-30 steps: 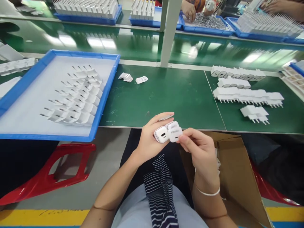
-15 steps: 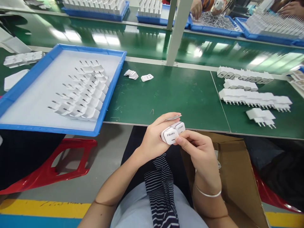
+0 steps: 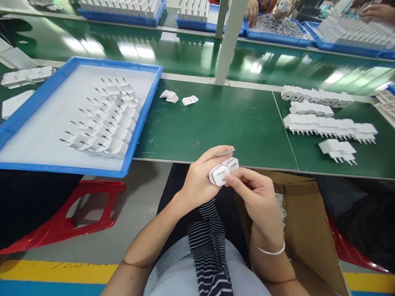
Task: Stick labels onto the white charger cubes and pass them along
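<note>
Two white charger blocks with printed labels, a nearer one [image 3: 219,176] and a farther one [image 3: 232,164], lie side by side in my left hand [image 3: 199,181], in front of the table edge. Thin flat pieces [image 3: 224,152] are tucked at the fingers of that hand. My right hand [image 3: 254,189] has thumb and fingertips closed at the nearer block's right side, the thumb on its face. Whether anything small is between those fingertips is hidden.
A blue-rimmed tray [image 3: 126,166] of white pronged housings is at the left. Rows of white plugs [image 3: 330,125] stand right. Small white plates [image 3: 189,100] lie beyond my hands. An upright post [image 3: 227,49] rises behind; an open cardboard box [image 3: 305,222] is below right.
My right hand has shifted slightly left, and its thumb now covers more of the nearer block's face. More white pieces show in the box. The whole view has moved slightly.
</note>
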The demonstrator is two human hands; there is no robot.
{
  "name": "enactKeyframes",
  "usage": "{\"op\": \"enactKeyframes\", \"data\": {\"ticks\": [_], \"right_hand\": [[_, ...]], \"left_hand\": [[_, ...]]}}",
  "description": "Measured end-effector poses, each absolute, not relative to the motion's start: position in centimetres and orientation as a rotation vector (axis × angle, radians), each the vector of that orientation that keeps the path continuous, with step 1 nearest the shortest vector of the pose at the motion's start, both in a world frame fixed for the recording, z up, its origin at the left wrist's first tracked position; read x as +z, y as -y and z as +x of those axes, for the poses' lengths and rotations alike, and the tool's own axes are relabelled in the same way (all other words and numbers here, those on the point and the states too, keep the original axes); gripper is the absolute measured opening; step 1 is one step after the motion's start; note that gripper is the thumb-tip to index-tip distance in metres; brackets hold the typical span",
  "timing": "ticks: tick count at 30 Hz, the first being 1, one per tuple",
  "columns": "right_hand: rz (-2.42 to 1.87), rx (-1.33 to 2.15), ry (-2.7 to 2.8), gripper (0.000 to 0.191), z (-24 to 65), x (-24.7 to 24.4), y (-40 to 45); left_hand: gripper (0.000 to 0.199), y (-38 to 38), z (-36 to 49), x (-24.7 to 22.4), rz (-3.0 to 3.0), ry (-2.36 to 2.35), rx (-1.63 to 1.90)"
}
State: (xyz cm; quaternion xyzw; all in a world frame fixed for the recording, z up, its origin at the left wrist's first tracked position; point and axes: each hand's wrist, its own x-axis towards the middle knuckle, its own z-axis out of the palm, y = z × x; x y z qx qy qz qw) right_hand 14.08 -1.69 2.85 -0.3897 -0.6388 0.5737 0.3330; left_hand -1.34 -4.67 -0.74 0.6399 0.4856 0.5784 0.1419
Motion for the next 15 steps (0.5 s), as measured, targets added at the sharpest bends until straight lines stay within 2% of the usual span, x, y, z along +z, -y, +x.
{"op": "enactKeyframes", "data": {"ticks": [15], "right_hand": [[-1.076,1.543,1.696,0.034,13.98,3.17,1.13]], "left_hand": [[0.037,4.35,-1.34,-0.82,1.933,-1.38,1.686]]}}
